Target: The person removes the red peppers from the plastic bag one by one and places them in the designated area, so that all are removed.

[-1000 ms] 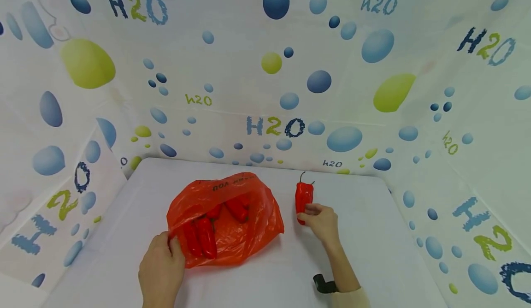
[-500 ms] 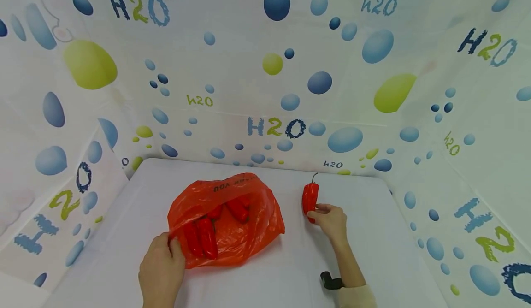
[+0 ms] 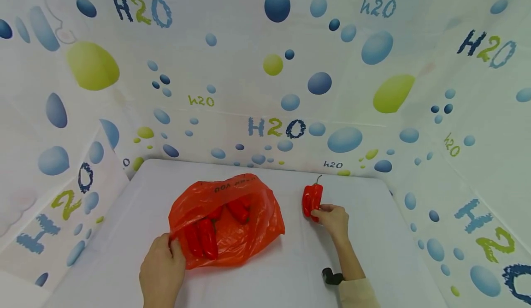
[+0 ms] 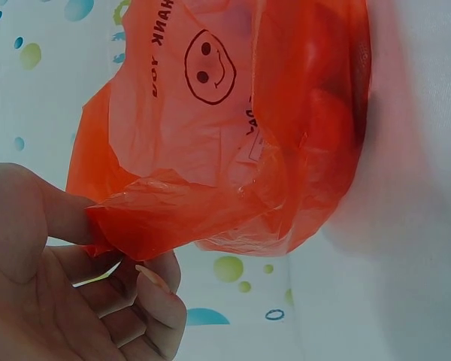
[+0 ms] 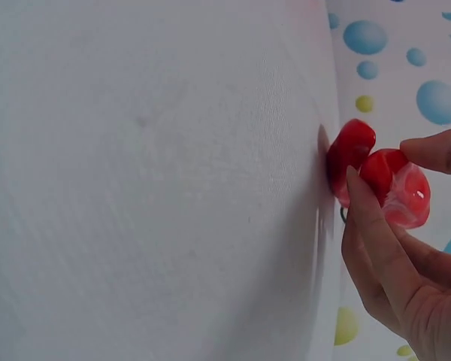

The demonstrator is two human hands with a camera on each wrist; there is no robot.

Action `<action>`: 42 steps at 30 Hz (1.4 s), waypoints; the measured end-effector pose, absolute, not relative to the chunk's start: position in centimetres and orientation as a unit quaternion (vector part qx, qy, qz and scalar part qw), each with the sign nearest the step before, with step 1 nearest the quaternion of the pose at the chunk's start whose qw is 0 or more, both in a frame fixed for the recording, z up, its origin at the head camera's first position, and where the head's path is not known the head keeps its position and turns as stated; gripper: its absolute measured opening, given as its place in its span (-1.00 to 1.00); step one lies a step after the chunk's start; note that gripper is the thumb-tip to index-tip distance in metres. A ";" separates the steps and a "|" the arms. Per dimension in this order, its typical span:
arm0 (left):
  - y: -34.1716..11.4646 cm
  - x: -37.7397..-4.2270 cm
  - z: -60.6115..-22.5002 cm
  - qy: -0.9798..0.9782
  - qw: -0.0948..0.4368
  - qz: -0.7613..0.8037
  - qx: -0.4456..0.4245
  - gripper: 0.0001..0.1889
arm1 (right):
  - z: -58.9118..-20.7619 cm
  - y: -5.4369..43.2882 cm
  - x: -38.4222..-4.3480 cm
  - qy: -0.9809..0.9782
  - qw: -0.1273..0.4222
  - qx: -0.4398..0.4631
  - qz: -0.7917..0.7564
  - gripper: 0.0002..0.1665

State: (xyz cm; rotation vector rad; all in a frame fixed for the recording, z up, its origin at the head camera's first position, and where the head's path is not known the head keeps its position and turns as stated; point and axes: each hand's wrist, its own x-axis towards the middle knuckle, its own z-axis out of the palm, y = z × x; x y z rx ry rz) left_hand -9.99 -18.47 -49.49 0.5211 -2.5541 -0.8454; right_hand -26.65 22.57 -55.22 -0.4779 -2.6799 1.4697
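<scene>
Left hand (image 3: 162, 271) pinches the rim of the bag (image 3: 263, 227), seemingly to keep it open; bagged peppers (image 3: 207, 239) lie right of that grip, partly behind the fold. Right hand (image 3: 335, 221) pinches one pepper (image 3: 317, 197) by its near end; a second pepper (image 3: 307, 202) (contact unclear) crowds its left.

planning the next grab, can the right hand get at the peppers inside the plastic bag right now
Probably not straight away: the right hand pinches a red pepper, though the plastic bag gapes open, leaving the peppers inside exposed.
</scene>
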 end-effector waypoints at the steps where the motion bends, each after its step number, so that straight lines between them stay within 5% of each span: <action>1: -18.5 -10.0 -49.5 -0.913 0.199 -0.303 0.186 -0.72 | -55.2 22.6 -26.8 -0.868 0.024 -0.156 0.471 -0.51; 15: -18.6 -10.1 -49.3 -0.919 0.156 -0.304 0.198 -0.69 | -55.8 23.4 -27.5 -0.889 0.019 -0.167 0.427 -0.50; 42: -18.8 -10.1 -49.0 -0.918 0.154 -0.306 0.202 -0.69 | -55.5 23.1 -28.0 -0.891 0.004 -0.169 0.422 -0.47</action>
